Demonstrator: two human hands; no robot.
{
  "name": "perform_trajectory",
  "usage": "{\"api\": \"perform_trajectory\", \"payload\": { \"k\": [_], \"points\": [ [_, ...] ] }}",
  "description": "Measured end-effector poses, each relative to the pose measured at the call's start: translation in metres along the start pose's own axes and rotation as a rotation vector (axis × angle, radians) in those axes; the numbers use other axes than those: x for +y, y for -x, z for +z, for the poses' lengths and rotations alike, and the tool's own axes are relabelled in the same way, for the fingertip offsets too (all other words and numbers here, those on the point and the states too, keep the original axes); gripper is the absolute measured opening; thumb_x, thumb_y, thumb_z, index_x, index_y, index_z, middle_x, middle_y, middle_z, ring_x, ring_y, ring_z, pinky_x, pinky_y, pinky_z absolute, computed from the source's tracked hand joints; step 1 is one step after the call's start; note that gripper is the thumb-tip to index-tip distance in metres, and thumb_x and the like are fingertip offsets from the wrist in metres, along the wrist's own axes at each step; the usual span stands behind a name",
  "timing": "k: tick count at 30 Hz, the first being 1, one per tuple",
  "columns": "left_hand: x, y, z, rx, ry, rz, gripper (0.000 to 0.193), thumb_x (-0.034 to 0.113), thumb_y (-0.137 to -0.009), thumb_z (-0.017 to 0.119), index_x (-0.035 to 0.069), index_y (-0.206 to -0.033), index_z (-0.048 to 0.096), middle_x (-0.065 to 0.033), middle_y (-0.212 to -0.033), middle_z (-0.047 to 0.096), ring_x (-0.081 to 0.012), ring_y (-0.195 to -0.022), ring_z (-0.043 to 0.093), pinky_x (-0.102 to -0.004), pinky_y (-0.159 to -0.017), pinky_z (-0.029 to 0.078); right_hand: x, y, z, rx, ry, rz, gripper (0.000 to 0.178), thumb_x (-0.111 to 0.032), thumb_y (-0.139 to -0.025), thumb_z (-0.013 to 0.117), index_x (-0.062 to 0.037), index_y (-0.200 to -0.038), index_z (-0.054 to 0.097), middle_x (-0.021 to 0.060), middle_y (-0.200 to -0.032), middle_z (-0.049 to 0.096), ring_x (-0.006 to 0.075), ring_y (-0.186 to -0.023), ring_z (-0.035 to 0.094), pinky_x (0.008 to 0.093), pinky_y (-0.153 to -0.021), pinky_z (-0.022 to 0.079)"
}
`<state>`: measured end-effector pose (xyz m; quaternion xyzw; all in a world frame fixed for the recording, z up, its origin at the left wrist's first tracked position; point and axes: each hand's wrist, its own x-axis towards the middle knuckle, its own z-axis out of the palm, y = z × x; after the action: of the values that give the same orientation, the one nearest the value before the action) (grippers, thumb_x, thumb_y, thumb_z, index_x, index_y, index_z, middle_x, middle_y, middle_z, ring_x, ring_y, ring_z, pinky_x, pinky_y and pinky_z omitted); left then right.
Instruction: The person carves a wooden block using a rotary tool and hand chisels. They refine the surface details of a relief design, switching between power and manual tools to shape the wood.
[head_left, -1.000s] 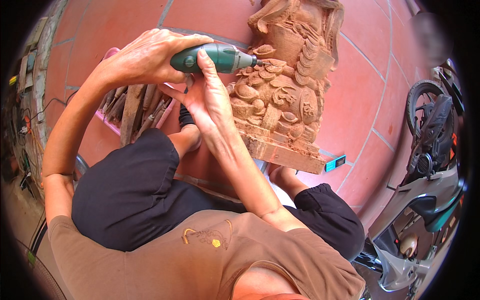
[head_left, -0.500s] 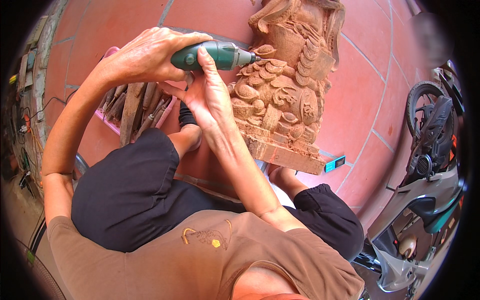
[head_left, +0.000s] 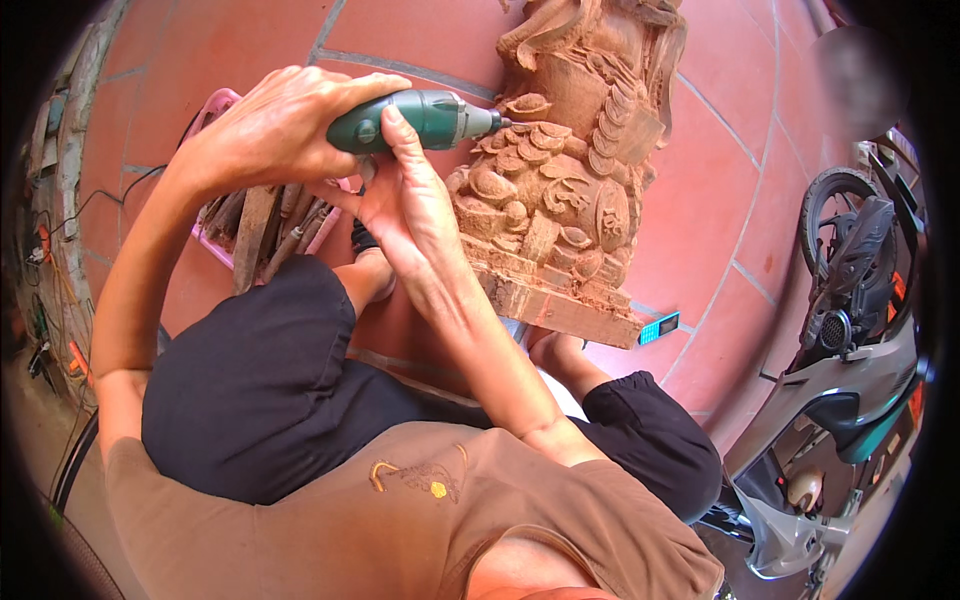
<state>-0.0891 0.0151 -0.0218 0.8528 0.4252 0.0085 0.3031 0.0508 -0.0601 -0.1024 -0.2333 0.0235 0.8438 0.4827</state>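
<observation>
Partly, both hands [head_left: 275, 125] hide the rotary tool [head_left: 432, 118] (carving [head_left: 572, 175] cropped above).

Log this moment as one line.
left hand: holds green rotary tool | right hand: holds it too | tool tip: near wooden carving, contact unclear

A green rotary tool [head_left: 430, 118] is held by both hands: its rear is gripped by the left hand [head_left: 275, 120], while its body is steadied from below by the right hand [head_left: 412, 205], the thumb laid along its side. The tip is pointed at a brown wooden carving [head_left: 545, 190]; whether the wood is touched cannot be told. A blue keypad phone [head_left: 659, 328] is seen just beside the carving's base, on red floor tiles [head_left: 710, 190]. Wooden pieces [head_left: 255, 235] are held in a pink basket [head_left: 215, 252]. A grey motorbike [head_left: 860, 372] is parked at the right.
</observation>
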Motion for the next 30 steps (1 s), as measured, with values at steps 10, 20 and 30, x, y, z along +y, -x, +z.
{"api": "perform_trajectory", "payload": {
  "k": [10,20,30],
  "points": [
    [-0.003,0.046,0.031,0.171,0.075,-0.119,0.071,0.007,-0.068,0.069,0.009,-0.137,0.052,-0.0193,-0.102,0.066,-0.0366,-0.088,0.066,-0.0413,-0.071,0.053,0.013,0.014,0.005,0.094,0.152,0.074,0.048,-0.029,-0.094,0.065,-0.0124,-0.135,0.045,0.0041,-0.127,0.056,0.0184,-0.119,0.055,0.0495,-0.094,0.05],
    [-0.012,0.035,0.051,0.221,-0.015,-0.023,0.072,0.009,-0.068,0.065,0.011,-0.138,0.05,-0.018,-0.089,0.063,-0.037,-0.073,0.063,-0.0443,-0.065,0.05,0.016,0.014,-0.012,0.157,0.112,0.039,0.046,-0.035,-0.092,0.068,-0.0157,-0.131,0.05,0.0036,-0.127,0.057,0.0199,-0.122,0.053,0.0521,-0.095,0.047],
    [-0.012,0.028,0.055,0.197,0.035,-0.042,0.077,0.01,-0.065,0.071,0.014,-0.139,0.049,-0.0173,-0.091,0.065,-0.0391,-0.079,0.063,-0.0469,-0.071,0.051,0.007,0.012,-0.018,0.149,0.142,0.064,0.046,-0.039,-0.094,0.064,-0.0149,-0.131,0.05,0.0044,-0.129,0.057,0.0195,-0.122,0.053,0.0499,-0.098,0.046]
  ]
}}
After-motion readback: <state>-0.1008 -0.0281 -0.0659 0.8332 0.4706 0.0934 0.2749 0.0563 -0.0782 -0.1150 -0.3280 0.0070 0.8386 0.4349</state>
